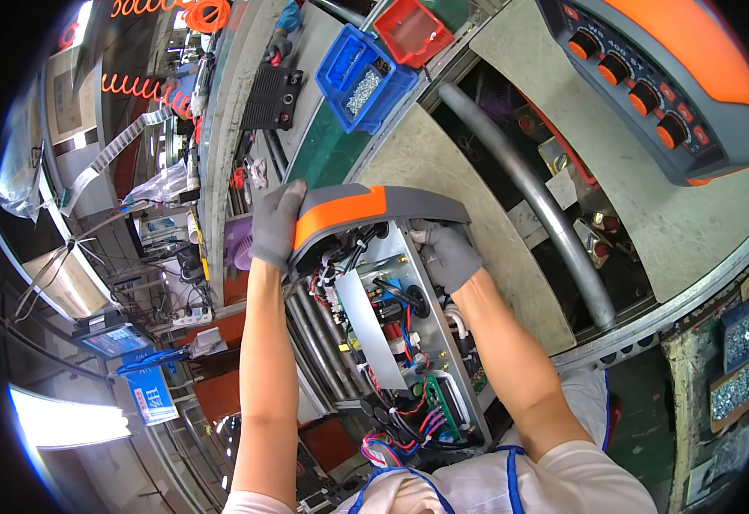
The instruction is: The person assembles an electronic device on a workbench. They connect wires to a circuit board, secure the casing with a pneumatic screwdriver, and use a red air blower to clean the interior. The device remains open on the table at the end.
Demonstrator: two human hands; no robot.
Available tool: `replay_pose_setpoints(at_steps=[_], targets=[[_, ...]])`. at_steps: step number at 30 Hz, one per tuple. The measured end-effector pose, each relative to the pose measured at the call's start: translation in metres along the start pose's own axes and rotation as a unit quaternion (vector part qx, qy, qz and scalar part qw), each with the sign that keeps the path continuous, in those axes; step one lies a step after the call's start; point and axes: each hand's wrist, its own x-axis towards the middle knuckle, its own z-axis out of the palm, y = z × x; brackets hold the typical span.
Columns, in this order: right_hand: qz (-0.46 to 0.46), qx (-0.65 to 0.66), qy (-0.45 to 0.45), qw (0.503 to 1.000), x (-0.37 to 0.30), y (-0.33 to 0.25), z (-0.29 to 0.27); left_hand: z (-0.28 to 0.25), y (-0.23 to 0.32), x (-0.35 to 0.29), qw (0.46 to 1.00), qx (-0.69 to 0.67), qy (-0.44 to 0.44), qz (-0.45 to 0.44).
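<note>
Before me an electrical machine with a bare metal chassis (430,313) shows its insides: coloured wires, a pale sheet plate (369,325) and a green circuit board (445,404). Across its far end sits a curved grey-and-orange end panel (340,216). My left hand (277,226), in a grey glove, is closed round the panel's left end, thumb over the top. On the right, my gloved right hand (450,260) has curled fingers against the chassis, just under the panel. What its fingertips hold, if anything, is hidden.
At the upper right stands a similar orange-and-grey machine (649,94) with several knobs. Metal rollers (529,197) lie between the bench plates. A blue bin of screws (364,79) and a red bin (412,32) sit beyond. More fastener trays (739,381) are at the right edge.
</note>
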Motion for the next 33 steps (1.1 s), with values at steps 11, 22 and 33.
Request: replay_pose_setpoints(at_steps=[11, 22, 33], targets=[[-0.225, -0.278, 0.059, 0.932, -0.064, -0.025, -0.015, -0.002, -0.094, 0.059, 0.951, 0.230, 0.024, 0.206], [-0.615, -0.449, 0.624, 0.174, -0.535, -0.165, -0.099, -0.012, -0.042, 0.054, 0.997, 0.051, -0.024, 0.047], [-0.367, -0.515, 0.767, 0.108, -0.627, -0.251, -0.117, 0.037, 0.047, -0.065, 0.653, -0.713, -0.234, -0.097]])
